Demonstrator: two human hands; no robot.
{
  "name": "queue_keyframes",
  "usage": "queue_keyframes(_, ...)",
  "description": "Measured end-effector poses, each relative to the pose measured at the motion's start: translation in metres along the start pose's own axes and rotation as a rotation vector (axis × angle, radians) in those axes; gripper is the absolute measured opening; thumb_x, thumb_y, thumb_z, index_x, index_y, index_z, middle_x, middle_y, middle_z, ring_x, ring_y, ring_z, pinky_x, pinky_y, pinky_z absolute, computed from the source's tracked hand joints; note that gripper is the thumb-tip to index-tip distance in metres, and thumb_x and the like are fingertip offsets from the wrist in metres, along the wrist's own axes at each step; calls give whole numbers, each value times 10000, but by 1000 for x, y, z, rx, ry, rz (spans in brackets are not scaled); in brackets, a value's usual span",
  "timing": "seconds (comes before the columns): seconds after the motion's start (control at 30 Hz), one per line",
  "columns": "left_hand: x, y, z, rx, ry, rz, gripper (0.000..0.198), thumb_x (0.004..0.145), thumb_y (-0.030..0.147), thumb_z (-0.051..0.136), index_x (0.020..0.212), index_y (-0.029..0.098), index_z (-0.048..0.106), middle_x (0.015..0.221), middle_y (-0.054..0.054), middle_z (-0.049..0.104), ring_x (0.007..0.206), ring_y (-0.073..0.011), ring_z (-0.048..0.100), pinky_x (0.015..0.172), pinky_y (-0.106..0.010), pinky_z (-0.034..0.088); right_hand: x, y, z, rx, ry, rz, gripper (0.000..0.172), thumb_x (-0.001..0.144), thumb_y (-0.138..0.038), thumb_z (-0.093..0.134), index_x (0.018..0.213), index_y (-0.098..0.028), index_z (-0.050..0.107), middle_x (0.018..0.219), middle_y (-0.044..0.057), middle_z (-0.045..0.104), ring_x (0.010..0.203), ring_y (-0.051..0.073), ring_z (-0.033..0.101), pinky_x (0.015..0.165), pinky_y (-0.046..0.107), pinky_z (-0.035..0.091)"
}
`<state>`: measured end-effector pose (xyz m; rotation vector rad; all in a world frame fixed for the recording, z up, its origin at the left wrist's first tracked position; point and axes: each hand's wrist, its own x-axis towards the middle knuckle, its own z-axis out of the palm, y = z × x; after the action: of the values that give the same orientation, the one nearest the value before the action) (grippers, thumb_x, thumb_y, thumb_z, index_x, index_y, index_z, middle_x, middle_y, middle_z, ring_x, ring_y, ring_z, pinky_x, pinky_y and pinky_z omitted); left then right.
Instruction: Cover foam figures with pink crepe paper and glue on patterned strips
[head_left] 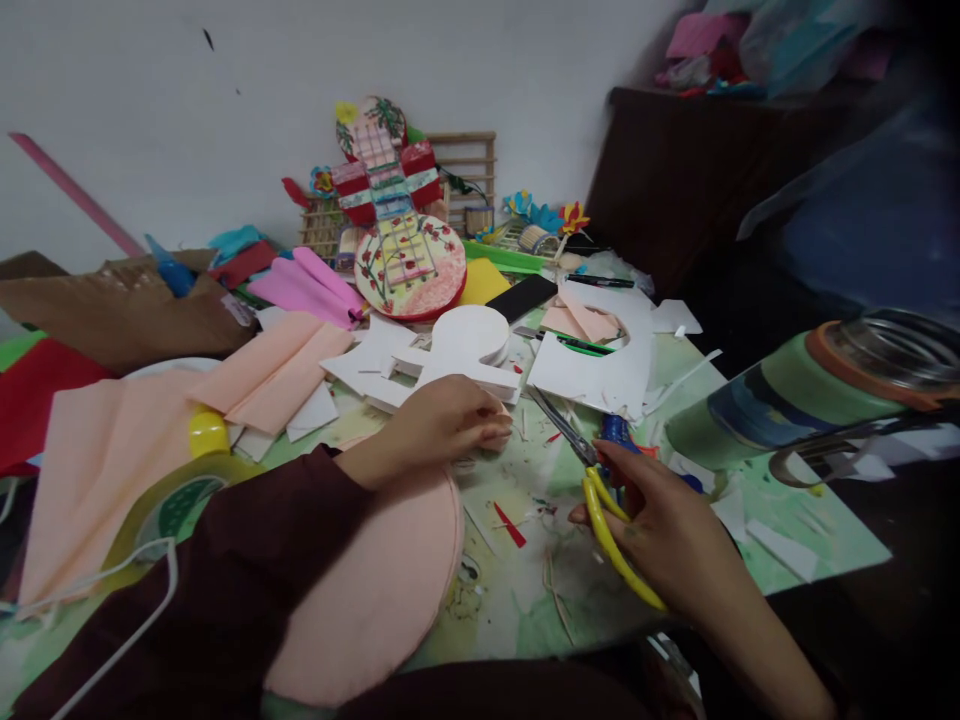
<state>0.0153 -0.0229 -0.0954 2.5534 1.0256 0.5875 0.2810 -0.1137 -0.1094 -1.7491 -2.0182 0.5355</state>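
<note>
- Scissors are gripped by the yellow loops in the right hand, blades low over the table, pointing safely away
- Disc is steadied under the left hand; its grip cannot be told

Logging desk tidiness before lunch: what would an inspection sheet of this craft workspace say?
Surface: table with a green-patterned cover, strewn with paper scraps.
Things in hand: yellow-handled scissors; pink paper disc at the near edge; white cutout just beyond the left hand.
Clutter: peach paper sheets, tape roll, painted round plaque, patterned flask lying on its side.
Hands: right hand grips the scissors with its fingers; left hand rests knuckles-up, grip unclear.
Cables: white cable at lower left.
Surroundings: white wall, dark cabinet piled with fabric.
</note>
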Motion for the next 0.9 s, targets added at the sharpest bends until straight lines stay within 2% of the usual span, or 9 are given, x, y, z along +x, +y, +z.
queue_keyframes(0.17,3,1,7,11,60,-130,142,875,330,600,886,211,676,885,-47,693,855,-208,624,769,-352,476,6,4,-12,185,-169,-20,499,781,-425,658,1233,-223,598,998,86,702,819,238,658,669,339,525)
queue_keyframes(0.3,3,-8,8,-45,54,-121,116,862,306,608,903,224,678,933,-41,669,882,-198,622,795,-342,490,10,6,-25,316,-322,-31,455,775,-448,666,1172,-232,611,862,45,700,737,210,633,606,301,497)
queue_keyframes(0.43,3,-9,10,-77,17,-118,104,888,245,559,908,220,657,929,-30,689,883,-191,624,806,-349,479,9,-2,-31,498,-433,25,396,806,-473,625,1104,-213,601,746,12,636,641,157,571,541,253,447)
queue_keyframes(0.57,2,-6,11,-150,-16,-164,106,900,221,527,922,204,630,891,-27,697,814,-176,633,725,-318,476,13,-13,-38,630,-613,115,397,795,-512,629,1030,-198,572,619,-48,517,462,86,450,407,195,343)
queue_keyframes(0.73,2,-6,11,-203,-33,-149,129,913,245,520,963,205,633,940,-30,693,844,-167,632,748,-312,480,36,-23,-65,506,-744,142,370,781,-539,636,892,-197,552,516,-77,437,363,62,388,327,168,313)
queue_keyframes(0.9,2,-4,12,-306,-29,-148,141,900,284,563,945,197,665,907,-27,702,821,-158,643,728,-292,496,63,-40,-91,276,-806,214,448,752,-613,621,934,-205,588,462,-89,414,326,71,366,295,181,303)
